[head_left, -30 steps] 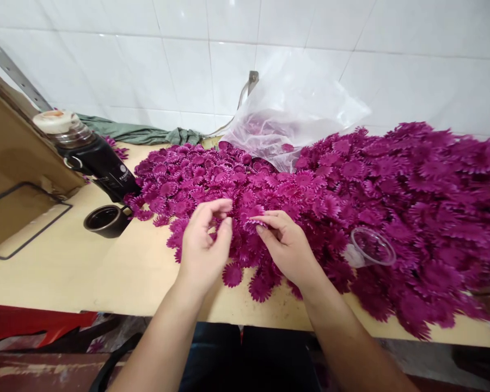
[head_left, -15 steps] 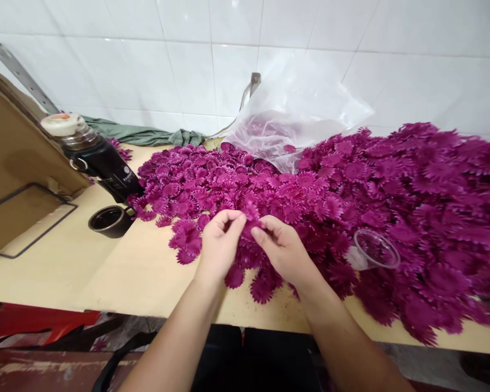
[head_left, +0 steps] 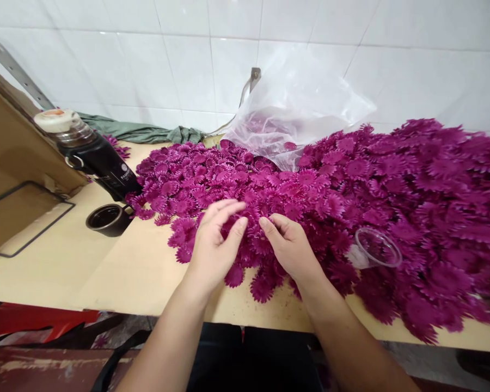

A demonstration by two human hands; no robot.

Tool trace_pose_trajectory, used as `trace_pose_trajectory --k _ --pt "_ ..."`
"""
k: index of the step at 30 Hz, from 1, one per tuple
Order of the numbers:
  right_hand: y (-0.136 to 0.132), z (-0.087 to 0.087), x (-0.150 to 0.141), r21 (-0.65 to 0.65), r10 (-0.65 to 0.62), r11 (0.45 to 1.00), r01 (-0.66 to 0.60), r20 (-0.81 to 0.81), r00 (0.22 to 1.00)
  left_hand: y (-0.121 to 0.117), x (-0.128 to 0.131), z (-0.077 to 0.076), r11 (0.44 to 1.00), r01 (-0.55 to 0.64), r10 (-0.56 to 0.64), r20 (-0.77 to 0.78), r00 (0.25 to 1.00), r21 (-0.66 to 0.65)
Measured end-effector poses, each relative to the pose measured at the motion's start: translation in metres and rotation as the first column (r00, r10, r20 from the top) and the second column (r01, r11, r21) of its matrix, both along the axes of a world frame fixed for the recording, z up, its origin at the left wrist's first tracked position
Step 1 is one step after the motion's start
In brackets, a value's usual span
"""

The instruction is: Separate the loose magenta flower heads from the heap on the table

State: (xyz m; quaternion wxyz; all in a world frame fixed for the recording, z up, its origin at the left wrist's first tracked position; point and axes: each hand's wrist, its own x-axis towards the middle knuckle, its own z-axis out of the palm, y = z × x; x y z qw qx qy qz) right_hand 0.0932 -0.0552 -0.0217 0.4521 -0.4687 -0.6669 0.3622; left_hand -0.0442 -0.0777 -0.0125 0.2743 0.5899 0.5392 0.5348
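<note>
A wide heap of magenta artificial flower heads (head_left: 212, 169) covers much of the table, with serrated petals and flat centres. Over its front middle part, my left hand (head_left: 216, 245) is open, thumb and fingers apart, with nothing visible between them. Close beside it on the right, my right hand (head_left: 289, 245) has thumb and index finger pressed together in a pinch. Whatever lies between those fingertips, if anything, blends into the magenta flowers behind and cannot be made out.
A black thermos (head_left: 100, 158) and a dark mug (head_left: 109, 219) stand left of the heap, near a cardboard box (head_left: 20, 163). Behind lies a clear plastic bag (head_left: 298, 109). A clear plastic cup (head_left: 375, 250) rests tilted among the flowers at right. The pale table's (head_left: 118, 272) front edge is near me.
Both hands were pinching a magenta flower head between them. My left hand has let go, opened and shifted slightly left; my right hand stays pinched nearly in place.
</note>
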Motion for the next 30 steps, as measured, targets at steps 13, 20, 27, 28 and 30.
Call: trace_pose_trajectory --k 13,20,27,28,30 --pt "-0.012 0.004 0.004 0.11 0.199 0.975 -0.193 -0.04 0.979 0.021 -0.017 -0.009 0.974 -0.197 0.222 0.629 0.745 -0.11" --pt "-0.005 -0.002 0.004 0.012 0.07 0.998 -0.069 -0.055 0.996 0.008 -0.013 -0.002 0.995 -0.101 0.101 0.188 0.977 -0.01" --pt "-0.004 0.001 0.0 0.029 -0.003 1.0 0.002 0.028 1.0 -0.003 0.005 -0.005 0.965 0.212 -0.16 0.294 0.942 -0.154" --pt "-0.004 0.0 -0.001 0.013 0.017 1.0 -0.017 -0.002 1.0 -0.002 0.005 -0.006 0.964 0.221 -0.168 0.305 0.937 -0.148" --pt "-0.005 -0.002 -0.002 -0.013 0.059 0.998 -0.059 -0.056 0.997 0.0 0.006 -0.009 0.967 0.228 -0.187 0.284 0.94 -0.117"
